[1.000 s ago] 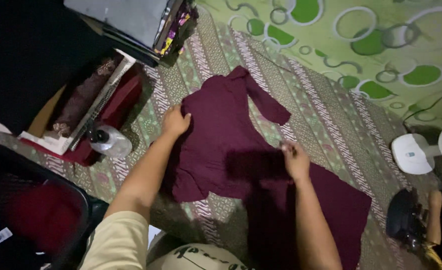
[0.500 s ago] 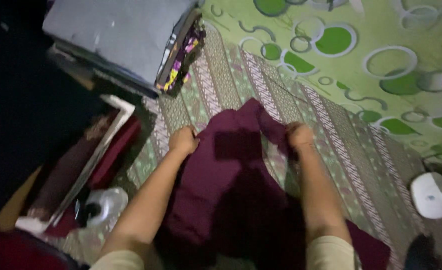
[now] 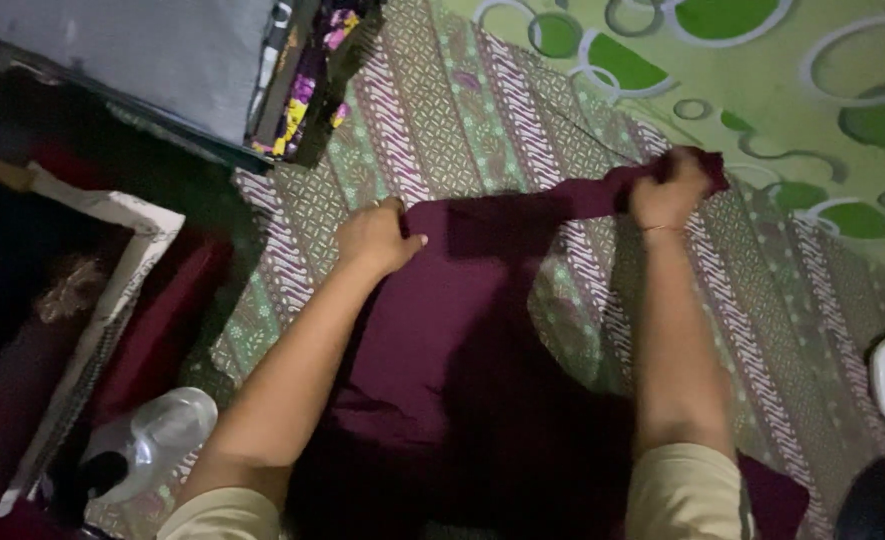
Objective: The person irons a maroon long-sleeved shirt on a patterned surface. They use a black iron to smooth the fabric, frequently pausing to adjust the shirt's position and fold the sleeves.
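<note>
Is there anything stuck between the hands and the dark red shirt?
Nothing visible. The left hand presses flat on the maroon garment near its top edge, and the right hand grips the sleeve directly, stretched out over the patterned cloth. The plastic bottle lies off to the side.

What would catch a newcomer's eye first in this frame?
The maroon garment spread at centre on a striped patterned mat. The left hand presses its upper left corner while the right hand pulls a sleeve out to the upper right, near the green circle-print cloth.
</note>
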